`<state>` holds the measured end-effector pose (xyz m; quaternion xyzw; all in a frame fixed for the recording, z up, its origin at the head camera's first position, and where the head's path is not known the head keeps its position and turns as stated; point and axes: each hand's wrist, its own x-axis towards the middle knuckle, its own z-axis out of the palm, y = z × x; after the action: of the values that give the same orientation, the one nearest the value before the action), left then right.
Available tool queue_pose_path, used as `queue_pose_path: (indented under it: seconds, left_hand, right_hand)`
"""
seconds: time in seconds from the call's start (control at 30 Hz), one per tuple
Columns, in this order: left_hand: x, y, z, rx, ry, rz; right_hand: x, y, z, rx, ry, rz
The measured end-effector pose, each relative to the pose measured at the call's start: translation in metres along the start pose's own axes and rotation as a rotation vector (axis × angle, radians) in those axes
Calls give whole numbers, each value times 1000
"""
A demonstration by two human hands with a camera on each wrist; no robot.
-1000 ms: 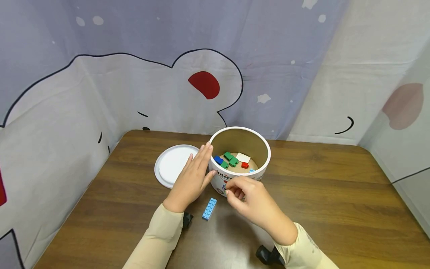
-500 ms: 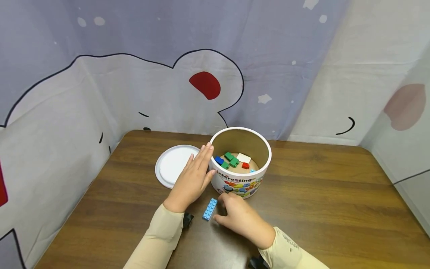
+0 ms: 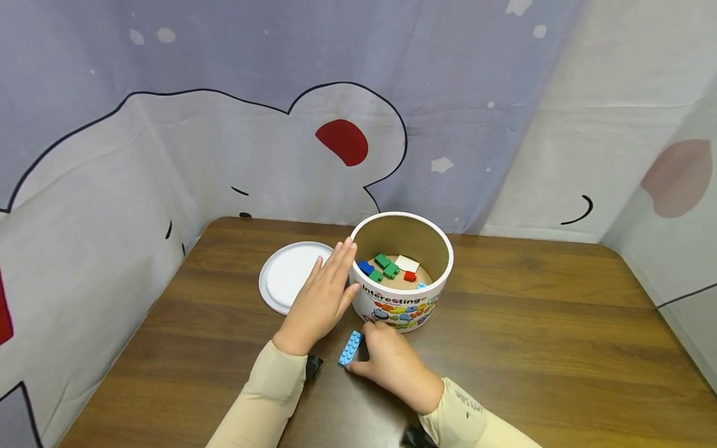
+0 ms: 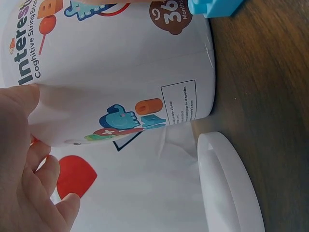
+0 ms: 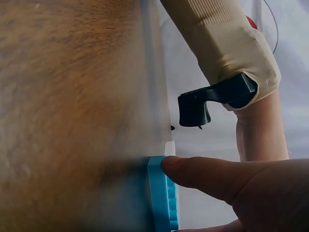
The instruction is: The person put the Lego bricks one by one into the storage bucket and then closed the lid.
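Observation:
My left hand (image 3: 318,303) rests with straight fingers against the left side of a white round bucket (image 3: 399,302) printed with "Interesting". In the left wrist view, its thumb touches the bucket wall. A light blue toy building brick (image 3: 350,348), long with two rows of studs, lies on the table in front of the bucket. My right hand (image 3: 394,361) pinches this brick from its right side, thumb at the near end and fingers at the far end. The right wrist view shows the thumb pressed on the brick's end (image 5: 159,193); the other fingertips are mostly hidden.
Inside the bucket lie several bricks: green ones (image 3: 390,270), a blue one (image 3: 366,267), a red one (image 3: 410,275), a white one (image 3: 407,264) and part of a light blue one. A white lid (image 3: 288,283) lies left of the bucket on the wooden table (image 3: 538,323). A printed curtain (image 3: 476,124) hangs behind.
My right hand has come down and left from in front of the bucket to the light blue brick, and its thumb and fingers have closed on it. The left hand stays in place.

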<state>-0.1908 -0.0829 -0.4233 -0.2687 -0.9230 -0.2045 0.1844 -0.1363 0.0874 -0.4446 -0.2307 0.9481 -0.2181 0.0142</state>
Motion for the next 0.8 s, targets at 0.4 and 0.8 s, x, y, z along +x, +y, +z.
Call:
queue_pose_path:
  seconds: [0.4, 0.8]
  left_hand:
    - [0, 1, -2, 3, -5, -4]
    - [0, 1, -1, 11, -9, -5]
  right_hand:
    - [-1, -7, 4, -109, 63, -25]
    - [-2, -7, -2, -58, 27, 1]
